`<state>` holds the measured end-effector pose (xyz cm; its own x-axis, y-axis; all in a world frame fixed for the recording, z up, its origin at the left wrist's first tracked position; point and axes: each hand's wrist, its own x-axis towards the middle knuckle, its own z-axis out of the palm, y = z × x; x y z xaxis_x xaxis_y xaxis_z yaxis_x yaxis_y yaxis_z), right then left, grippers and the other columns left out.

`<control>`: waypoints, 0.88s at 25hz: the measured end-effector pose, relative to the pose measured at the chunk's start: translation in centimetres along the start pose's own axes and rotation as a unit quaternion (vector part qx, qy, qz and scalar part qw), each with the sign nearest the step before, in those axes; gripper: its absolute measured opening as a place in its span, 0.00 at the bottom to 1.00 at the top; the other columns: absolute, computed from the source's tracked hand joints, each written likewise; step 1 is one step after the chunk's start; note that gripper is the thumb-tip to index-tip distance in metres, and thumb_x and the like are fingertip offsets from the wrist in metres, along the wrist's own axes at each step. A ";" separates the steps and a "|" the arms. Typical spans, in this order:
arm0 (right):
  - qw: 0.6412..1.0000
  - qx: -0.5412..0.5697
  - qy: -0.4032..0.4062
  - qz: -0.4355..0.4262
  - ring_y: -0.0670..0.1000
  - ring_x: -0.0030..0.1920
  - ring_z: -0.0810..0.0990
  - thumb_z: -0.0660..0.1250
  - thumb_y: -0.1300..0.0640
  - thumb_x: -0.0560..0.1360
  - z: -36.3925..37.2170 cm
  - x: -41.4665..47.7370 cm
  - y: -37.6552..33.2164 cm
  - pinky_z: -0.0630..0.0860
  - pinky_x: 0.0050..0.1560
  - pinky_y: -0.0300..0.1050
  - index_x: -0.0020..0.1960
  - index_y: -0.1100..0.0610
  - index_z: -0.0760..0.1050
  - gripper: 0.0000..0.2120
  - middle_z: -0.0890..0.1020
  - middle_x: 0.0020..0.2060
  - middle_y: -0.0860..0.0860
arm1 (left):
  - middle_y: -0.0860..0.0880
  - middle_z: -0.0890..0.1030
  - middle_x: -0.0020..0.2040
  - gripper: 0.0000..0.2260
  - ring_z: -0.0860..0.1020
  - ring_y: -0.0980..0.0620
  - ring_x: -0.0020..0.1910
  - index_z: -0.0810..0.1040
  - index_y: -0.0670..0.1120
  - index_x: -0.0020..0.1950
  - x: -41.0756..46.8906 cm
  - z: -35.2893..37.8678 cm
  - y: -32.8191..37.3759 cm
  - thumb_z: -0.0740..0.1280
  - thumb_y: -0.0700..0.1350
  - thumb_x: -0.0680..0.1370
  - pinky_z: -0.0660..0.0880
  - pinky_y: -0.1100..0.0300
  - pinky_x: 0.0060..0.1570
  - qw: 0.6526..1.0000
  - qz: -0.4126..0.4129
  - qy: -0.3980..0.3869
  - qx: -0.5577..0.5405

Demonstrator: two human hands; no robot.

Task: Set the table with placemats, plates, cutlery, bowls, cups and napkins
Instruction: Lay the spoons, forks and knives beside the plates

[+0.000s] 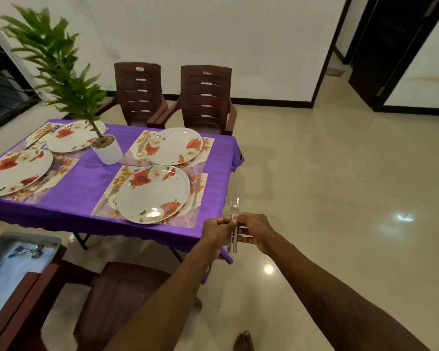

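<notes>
**Inspector:** Report hand state.

**Operator:** My left hand (217,230) and right hand (254,231) meet in front of me. Both pinch one bundle of silver metal forks (235,207). The tines point up and the handles hang below my fingers. I cannot tell the number of pieces in the bundle.

**Inspector:** Bundle position?

**Operator:** In the air above the glossy cream floor tiles (340,198), just beside the near right corner of the purple-clothed worktop (86,183) and not touching it.

**Inspector:** Worktop contents?

**Operator:** Four rectangular floral placemats, each bearing a round white plate with red flowers.
- The nearest placemat (185,220) carries the nearest plate (152,196).
- A silver fork (108,197) lies left of that plate.
- A second silver piece (195,198), too blurred to identify, lies right of it.
- The far right plate (175,145) sits directly behind.
- The two left plates (15,173) occupy the other side.
- A white pot with a green leafy plant (108,152) stands between the settings.
- Two brown slatted plastic chairs (140,92) stand at the far edge.
</notes>
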<state>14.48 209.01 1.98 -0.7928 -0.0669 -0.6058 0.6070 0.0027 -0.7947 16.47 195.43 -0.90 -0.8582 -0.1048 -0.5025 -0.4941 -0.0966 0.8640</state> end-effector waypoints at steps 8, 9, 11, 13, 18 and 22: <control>0.999 -0.019 -0.047 -0.003 0.54 0.42 0.85 0.69 0.62 0.77 -5.6 16.2 -12.8 0.83 0.44 0.49 0.51 0.59 0.85 0.06 0.86 0.42 0.55 | 0.38 0.87 0.49 0.07 0.86 0.37 0.50 0.84 0.40 0.55 16.3 7.6 8.9 0.73 0.40 0.79 0.83 0.40 0.53 0.998 0.009 0.059 -0.034; 0.998 -0.026 -0.056 -0.002 0.53 0.41 0.85 0.70 0.62 0.76 -6.4 18.8 -14.2 0.83 0.44 0.49 0.51 0.59 0.85 0.06 0.86 0.42 0.55 | 0.38 0.87 0.49 0.08 0.86 0.37 0.50 0.84 0.39 0.56 18.6 8.5 9.7 0.73 0.40 0.79 0.83 0.39 0.53 0.997 0.005 0.073 -0.037; 0.996 -0.029 -0.079 0.003 0.53 0.41 0.85 0.71 0.61 0.75 -7.9 24.1 -16.7 0.84 0.45 0.50 0.51 0.59 0.85 0.06 0.86 0.42 0.55 | 0.38 0.87 0.48 0.08 0.86 0.37 0.49 0.84 0.39 0.55 22.9 10.4 11.6 0.74 0.40 0.78 0.83 0.39 0.53 0.994 0.003 0.092 -0.052; 0.994 -0.043 -0.104 0.011 0.53 0.43 0.86 0.73 0.60 0.74 -9.5 28.8 -19.7 0.85 0.45 0.50 0.50 0.59 0.86 0.06 0.86 0.42 0.55 | 0.39 0.87 0.45 0.05 0.87 0.40 0.46 0.85 0.39 0.52 27.0 12.7 13.9 0.74 0.39 0.78 0.84 0.41 0.50 0.990 0.000 0.119 -0.072; 0.978 -0.114 -0.173 0.018 0.54 0.39 0.84 0.73 0.62 0.72 -12.2 38.5 -29.7 0.83 0.47 0.54 0.50 0.63 0.85 0.08 0.84 0.39 0.57 | 0.41 0.87 0.42 0.09 0.85 0.43 0.40 0.83 0.35 0.56 34.5 17.8 21.1 0.74 0.38 0.78 0.85 0.44 0.44 0.973 -0.010 0.187 -0.136; 0.955 -0.181 -0.235 0.020 0.50 0.34 0.83 0.72 0.62 0.74 -10.6 45.9 -35.3 0.82 0.39 0.48 0.47 0.60 0.84 0.04 0.84 0.37 0.54 | 0.41 0.87 0.44 0.10 0.85 0.41 0.40 0.83 0.37 0.57 40.3 19.0 25.0 0.74 0.41 0.79 0.84 0.44 0.42 0.946 -0.014 0.257 -0.197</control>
<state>-43.96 216.42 1.81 -0.6055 -0.4991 -0.6199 0.5103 0.3543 -0.7836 -33.12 207.55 1.04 -0.6147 -0.5550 -0.5605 -0.3382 -0.4565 0.8229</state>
